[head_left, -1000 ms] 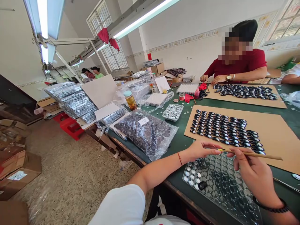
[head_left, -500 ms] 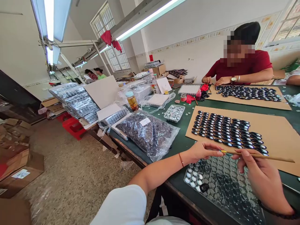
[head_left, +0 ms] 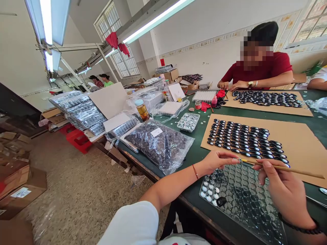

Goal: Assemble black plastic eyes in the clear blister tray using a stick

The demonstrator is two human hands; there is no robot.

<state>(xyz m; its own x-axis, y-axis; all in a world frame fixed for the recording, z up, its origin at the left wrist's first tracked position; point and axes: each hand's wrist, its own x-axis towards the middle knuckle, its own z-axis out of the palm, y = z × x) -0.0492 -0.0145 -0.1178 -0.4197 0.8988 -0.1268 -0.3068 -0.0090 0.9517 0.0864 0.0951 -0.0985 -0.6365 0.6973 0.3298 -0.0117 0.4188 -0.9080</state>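
Observation:
My right hand [head_left: 283,187] grips a thin wooden stick [head_left: 301,170] with a yellow tip [head_left: 244,160]. The stick points left at the fingertips of my left hand [head_left: 219,162], which is closed in a pinch. Between those fingertips is something small, touching or very near the yellow tip; I cannot make out what it is. Both hands are above a clear plastic tray [head_left: 245,197] of round pockets. White-and-silver round pieces [head_left: 209,192] fill a few pockets at its left end. A small black piece [head_left: 221,201] lies on the tray beside them.
Beyond the tray, cardboard [head_left: 301,143] carries rows of black oval pieces [head_left: 242,139]. A bag of dark pieces [head_left: 163,143], a box of small white pieces [head_left: 188,121] and a lidded jar [head_left: 142,110] stand leftward. A co-worker [head_left: 258,71] sits across the table.
The view has shifted slightly. My left fingertips and the yellow tip are closer together, and less of the tip shows. Both hands keep their grips.

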